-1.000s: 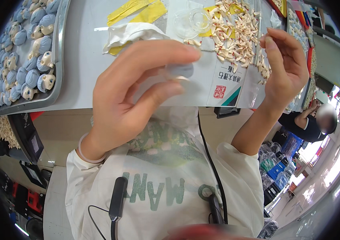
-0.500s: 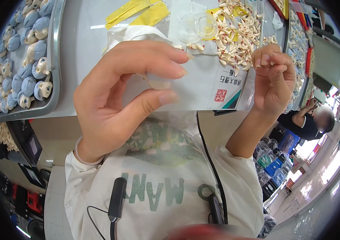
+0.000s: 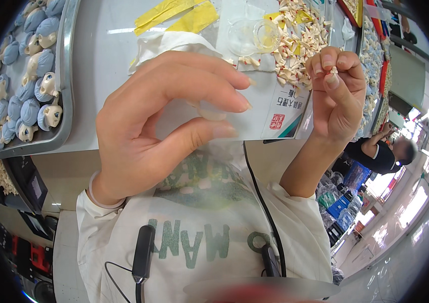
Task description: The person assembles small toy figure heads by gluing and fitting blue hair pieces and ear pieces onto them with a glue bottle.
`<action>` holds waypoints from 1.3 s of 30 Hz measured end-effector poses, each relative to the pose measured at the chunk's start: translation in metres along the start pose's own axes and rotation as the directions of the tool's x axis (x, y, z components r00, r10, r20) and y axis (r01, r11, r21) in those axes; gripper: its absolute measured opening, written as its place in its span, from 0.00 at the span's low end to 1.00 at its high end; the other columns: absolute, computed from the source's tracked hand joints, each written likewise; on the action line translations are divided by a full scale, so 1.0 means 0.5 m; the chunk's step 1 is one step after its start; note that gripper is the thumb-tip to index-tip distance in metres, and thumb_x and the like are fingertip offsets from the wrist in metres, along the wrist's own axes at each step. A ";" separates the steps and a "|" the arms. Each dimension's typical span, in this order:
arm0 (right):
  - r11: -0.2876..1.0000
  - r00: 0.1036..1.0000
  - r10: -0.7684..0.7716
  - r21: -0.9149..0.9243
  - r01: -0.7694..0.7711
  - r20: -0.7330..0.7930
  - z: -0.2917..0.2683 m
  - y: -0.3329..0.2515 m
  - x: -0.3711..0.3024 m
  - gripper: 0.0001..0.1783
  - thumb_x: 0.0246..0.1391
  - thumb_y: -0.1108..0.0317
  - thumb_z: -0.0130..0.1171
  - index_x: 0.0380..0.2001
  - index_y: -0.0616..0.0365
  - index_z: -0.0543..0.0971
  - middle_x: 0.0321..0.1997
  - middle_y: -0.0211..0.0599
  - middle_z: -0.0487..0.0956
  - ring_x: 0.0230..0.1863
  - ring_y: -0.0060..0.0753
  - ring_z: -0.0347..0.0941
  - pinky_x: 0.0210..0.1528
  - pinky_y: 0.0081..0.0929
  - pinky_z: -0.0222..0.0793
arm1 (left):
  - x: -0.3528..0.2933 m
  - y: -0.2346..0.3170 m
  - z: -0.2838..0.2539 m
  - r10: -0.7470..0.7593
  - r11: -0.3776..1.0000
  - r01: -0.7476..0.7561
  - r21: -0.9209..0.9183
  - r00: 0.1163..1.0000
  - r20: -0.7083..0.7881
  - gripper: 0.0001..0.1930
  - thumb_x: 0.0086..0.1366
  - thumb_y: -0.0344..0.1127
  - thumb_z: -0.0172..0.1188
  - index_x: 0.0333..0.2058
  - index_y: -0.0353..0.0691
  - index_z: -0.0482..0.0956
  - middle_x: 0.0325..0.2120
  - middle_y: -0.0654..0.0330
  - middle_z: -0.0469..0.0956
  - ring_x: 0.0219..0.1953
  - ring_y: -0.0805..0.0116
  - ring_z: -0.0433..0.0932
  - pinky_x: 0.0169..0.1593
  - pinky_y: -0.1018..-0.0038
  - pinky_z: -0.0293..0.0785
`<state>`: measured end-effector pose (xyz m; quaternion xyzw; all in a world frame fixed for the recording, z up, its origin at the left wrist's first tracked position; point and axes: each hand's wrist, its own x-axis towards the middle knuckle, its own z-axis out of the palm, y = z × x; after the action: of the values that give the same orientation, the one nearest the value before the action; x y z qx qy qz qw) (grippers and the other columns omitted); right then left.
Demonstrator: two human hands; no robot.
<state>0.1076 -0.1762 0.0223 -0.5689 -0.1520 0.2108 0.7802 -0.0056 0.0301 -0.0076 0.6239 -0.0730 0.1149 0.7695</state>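
My left hand [image 3: 148, 121] is curled over the table's near edge, index finger and thumb apart at their tips. Inside its curve shows a rounded, pale piece [image 3: 212, 113], mostly covered by the fingers; its kind I cannot make out. At the right, my right hand [image 3: 339, 93] is raised, palm turned up, pinching a small cream-coloured piece [image 3: 333, 70] between thumb and fingertips. Beyond it lies a pile of small pointed cream pieces [image 3: 295, 45], several with red tips. A few similar pieces [image 3: 248, 61] rest on a pale sheet near the left fingertips.
On the left stands a metal tray [image 3: 68, 76] of doll heads with blue hair [image 3: 30, 111]. Yellow tape strips [image 3: 194, 19], a crumpled white cloth [image 3: 174, 43] and a clear round dish [image 3: 244, 38] lie at the back. A co-worker [image 3: 376, 154] is at the far right.
My left hand has shifted slightly right. My right hand has moved a little left and turned, so the pinched piece shows more plainly. The view has moved slightly.
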 end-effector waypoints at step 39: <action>-0.135 0.860 -0.049 -0.857 0.498 0.508 0.171 -0.041 0.082 0.08 0.31 0.84 0.56 0.19 0.64 0.71 0.22 0.34 0.72 0.26 0.29 0.67 0.31 0.19 0.60 | -0.005 0.001 -0.001 -0.128 0.941 0.085 -0.327 0.985 -0.112 0.19 0.43 0.27 0.63 0.36 0.30 0.69 0.34 0.51 0.70 0.37 0.62 0.72 0.42 0.70 0.70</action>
<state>0.1055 -0.0905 0.0681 -0.8619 -0.4923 -0.0537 0.1091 -0.0081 0.0304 -0.0078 0.4844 -0.0060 0.1007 0.8690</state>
